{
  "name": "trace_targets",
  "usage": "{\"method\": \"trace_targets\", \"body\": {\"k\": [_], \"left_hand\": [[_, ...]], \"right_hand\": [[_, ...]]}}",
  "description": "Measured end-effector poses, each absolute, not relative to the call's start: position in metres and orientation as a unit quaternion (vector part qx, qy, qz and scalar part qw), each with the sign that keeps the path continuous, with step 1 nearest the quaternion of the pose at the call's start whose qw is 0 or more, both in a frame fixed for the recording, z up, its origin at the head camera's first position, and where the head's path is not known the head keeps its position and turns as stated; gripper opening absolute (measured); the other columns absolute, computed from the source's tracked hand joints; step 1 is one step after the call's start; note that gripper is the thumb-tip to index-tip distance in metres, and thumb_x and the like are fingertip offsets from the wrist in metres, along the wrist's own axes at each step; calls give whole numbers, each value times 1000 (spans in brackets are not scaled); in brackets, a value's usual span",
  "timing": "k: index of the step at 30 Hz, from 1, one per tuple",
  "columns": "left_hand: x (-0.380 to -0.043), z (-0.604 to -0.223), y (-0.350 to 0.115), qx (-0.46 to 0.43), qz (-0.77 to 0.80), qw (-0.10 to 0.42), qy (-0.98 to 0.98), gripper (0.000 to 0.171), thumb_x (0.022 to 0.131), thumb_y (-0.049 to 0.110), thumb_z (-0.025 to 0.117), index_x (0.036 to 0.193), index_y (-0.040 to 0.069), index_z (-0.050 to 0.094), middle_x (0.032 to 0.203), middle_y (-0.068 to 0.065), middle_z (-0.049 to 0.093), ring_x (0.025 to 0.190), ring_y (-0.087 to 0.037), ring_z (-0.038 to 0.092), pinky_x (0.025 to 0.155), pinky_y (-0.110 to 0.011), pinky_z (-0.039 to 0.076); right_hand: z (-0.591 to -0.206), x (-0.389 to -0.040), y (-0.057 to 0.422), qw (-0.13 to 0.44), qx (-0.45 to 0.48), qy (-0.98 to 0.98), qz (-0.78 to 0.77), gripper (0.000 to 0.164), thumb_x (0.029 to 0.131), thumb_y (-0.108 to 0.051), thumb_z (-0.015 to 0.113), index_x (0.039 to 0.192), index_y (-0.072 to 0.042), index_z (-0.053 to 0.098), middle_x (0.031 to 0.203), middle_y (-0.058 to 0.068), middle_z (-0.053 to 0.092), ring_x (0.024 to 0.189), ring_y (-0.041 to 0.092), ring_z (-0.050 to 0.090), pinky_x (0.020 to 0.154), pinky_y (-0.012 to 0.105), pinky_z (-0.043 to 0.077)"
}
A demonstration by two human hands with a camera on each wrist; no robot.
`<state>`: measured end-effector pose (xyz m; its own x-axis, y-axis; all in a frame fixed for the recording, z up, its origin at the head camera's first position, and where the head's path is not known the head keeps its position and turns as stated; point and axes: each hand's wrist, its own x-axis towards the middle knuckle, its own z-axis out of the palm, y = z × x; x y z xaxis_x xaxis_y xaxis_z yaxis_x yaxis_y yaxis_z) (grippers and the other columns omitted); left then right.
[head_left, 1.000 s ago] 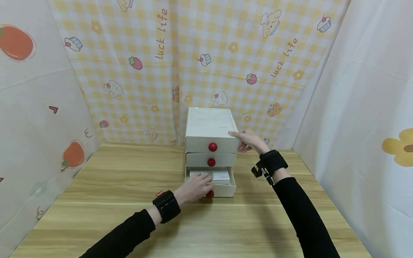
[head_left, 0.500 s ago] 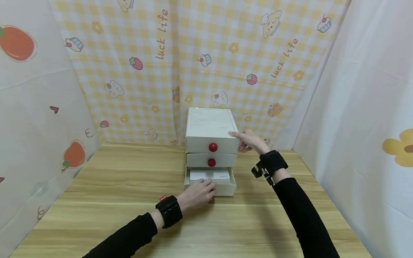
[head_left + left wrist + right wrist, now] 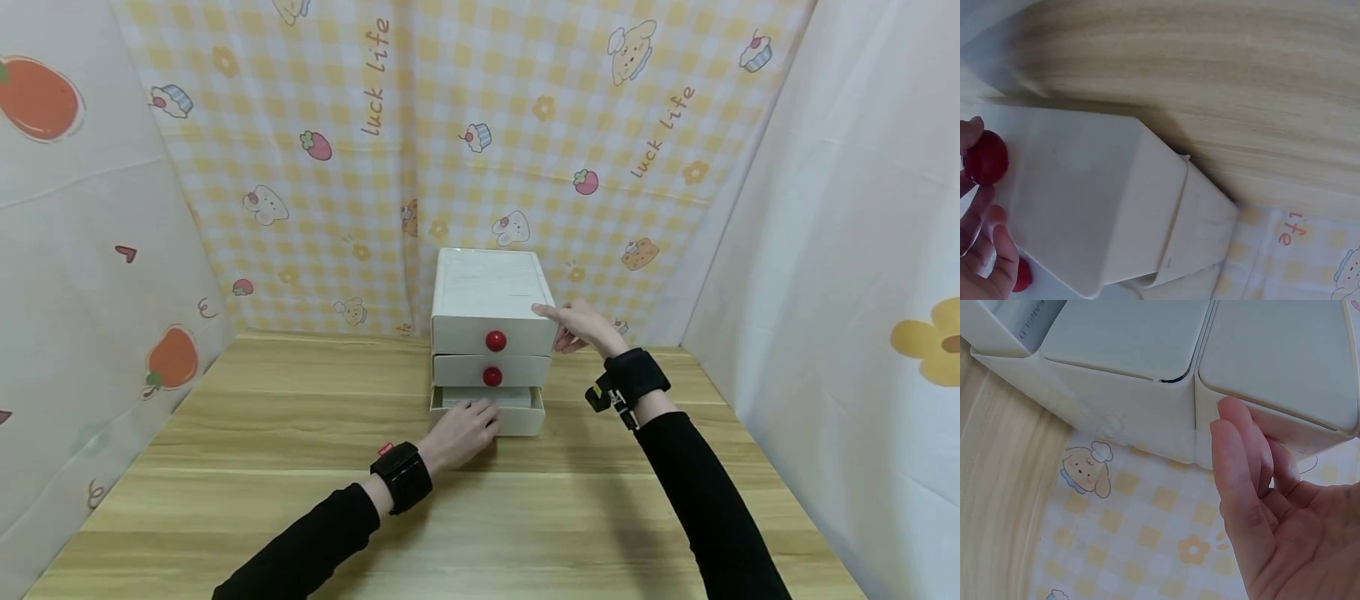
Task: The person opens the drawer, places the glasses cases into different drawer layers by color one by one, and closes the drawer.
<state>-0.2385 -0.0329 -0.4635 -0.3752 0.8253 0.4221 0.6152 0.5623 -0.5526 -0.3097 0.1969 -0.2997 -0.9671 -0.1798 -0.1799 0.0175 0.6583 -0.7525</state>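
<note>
A white chest of drawers [image 3: 491, 283] stands in the middle of the table, with a red knob on each drawer. Its bottom drawer [image 3: 521, 422] is partly pulled out, and a flat white box [image 3: 510, 397] lies inside. My left hand [image 3: 461, 437] is at that drawer's front. In the left wrist view, thumb and fingers pinch its red knob [image 3: 985, 157]. At the chest's upper right edge is my right hand [image 3: 581, 325], thumb on the top and fingers fairly straight along the side panel. The left hand hides the bottom knob from the head view.
Above the bottom drawer, the middle drawer [image 3: 457, 372] and top drawer [image 3: 457, 335] are closed. A yellow checked curtain [image 3: 322, 233] hangs close behind the chest. White cloths [image 3: 817, 250] border the wooden table [image 3: 300, 433] on both sides.
The bottom drawer has slid part of the way inward, with my left hand moving along at its knob. Less of the white box shows. My right hand has stayed in place.
</note>
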Motion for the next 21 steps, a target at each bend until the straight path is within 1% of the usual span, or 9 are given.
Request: {"method": "trace_targets", "body": {"k": [5, 7, 10, 12, 14, 17, 21], "left_hand": [[-250, -469, -32, -414, 151, 343, -829, 18, 85, 13, 64, 102, 18, 70, 107, 2, 66, 97, -12, 61, 76, -26, 54], [-254, -472, -31, -402, 152, 348, -833, 21, 84, 11, 66, 104, 16, 69, 108, 0, 66, 93, -12, 62, 72, -24, 54], [-257, -474, -30, -388, 161, 357, -834, 25, 80, 10, 70, 105, 13, 68, 106, -2, 64, 80, -9, 63, 60, -20, 51], [-259, -476, -30, -384, 170, 359, -833, 28, 78, 10, 71, 106, 12, 68, 105, -2, 63, 70, -7, 60, 51, -18, 48], [-260, -476, -29, -382, 180, 358, -833, 30, 77, 10, 72, 106, 11, 67, 105, -2, 63, 63, -5, 58, 46, -17, 44], [-263, -476, -27, -381, 179, 354, -835, 29, 76, 10, 72, 105, 12, 67, 103, -2, 63, 60, -5, 55, 43, -17, 42], [-266, -473, -25, -378, 170, 341, -844, 27, 76, 8, 73, 102, 13, 66, 101, -1, 62, 58, -5, 53, 44, -18, 42]], "right_hand": [[-301, -310, 195, 121, -42, 900, -416, 59, 90, -56, 53, 81, 1, 65, 58, 4, 63, 57, 19, 65, 57, 29, 56], [-301, -310, 195, 122, -43, 900, -417, 58, 90, -56, 54, 80, 0, 65, 58, 4, 63, 56, 18, 64, 57, 29, 56], [-301, -310, 195, 125, -45, 899, -418, 58, 90, -56, 53, 79, 0, 65, 58, 4, 63, 54, 15, 63, 57, 29, 56], [-301, -310, 195, 127, -46, 898, -418, 59, 90, -56, 53, 80, 1, 64, 59, 4, 63, 53, 14, 62, 58, 30, 56], [-301, -311, 195, 127, -47, 899, -415, 59, 90, -56, 52, 82, 1, 64, 60, 4, 63, 54, 13, 62, 59, 30, 56], [-300, -311, 197, 124, -43, 902, -412, 60, 90, -58, 51, 87, 1, 63, 61, 4, 63, 56, 14, 62, 61, 31, 56], [-298, -310, 198, 119, -40, 903, -411, 61, 89, -59, 52, 92, 2, 63, 62, 4, 64, 57, 15, 63, 63, 32, 57]]}}
